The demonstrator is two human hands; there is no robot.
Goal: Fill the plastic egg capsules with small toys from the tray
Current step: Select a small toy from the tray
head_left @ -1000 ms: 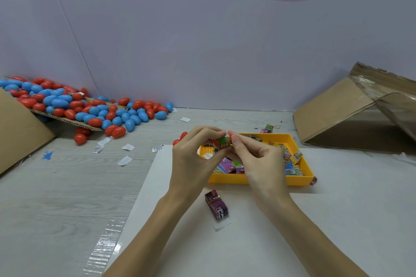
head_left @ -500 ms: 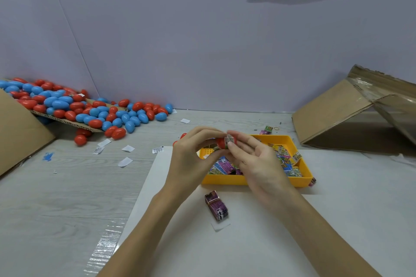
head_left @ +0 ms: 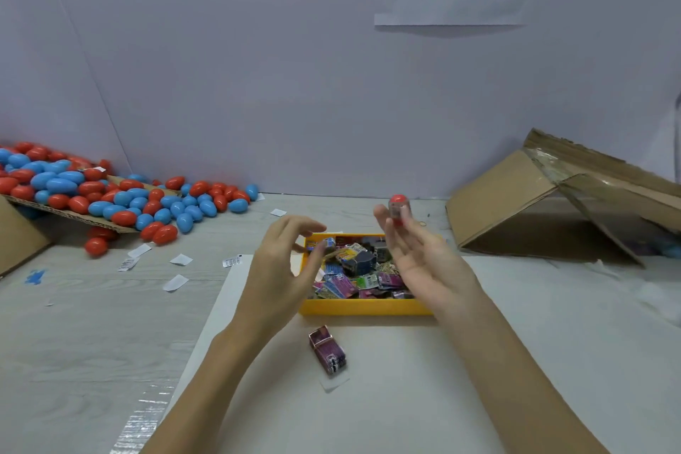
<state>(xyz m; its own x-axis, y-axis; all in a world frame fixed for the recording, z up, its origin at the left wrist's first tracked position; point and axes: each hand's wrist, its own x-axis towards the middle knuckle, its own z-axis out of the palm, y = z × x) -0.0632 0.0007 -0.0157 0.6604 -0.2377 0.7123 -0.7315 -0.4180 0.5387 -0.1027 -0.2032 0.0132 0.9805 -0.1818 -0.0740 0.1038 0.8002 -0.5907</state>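
A yellow tray [head_left: 361, 307] of small wrapped toys sits on a white sheet [head_left: 405, 398] in front of me. My left hand [head_left: 283, 269] hovers over the tray's left edge, fingers loosely curved, holding nothing. My right hand [head_left: 423, 262] is raised over the tray's right side with its fingers stretched out. A red egg capsule [head_left: 398, 208] with a band round its middle sits at their tips, blurred. One purple toy packet [head_left: 328, 350] lies on the sheet just in front of the tray.
A heap of red and blue egg capsules [head_left: 121, 199] spills off a cardboard flap at the back left. A tipped cardboard box [head_left: 552, 210] lies open at the right. Paper scraps [head_left: 177, 282] dot the table at the left.
Both hands were together over the tray, working on the red capsule. They have parted: the right hand lifted the capsule up and to the right, and the left hand let go.
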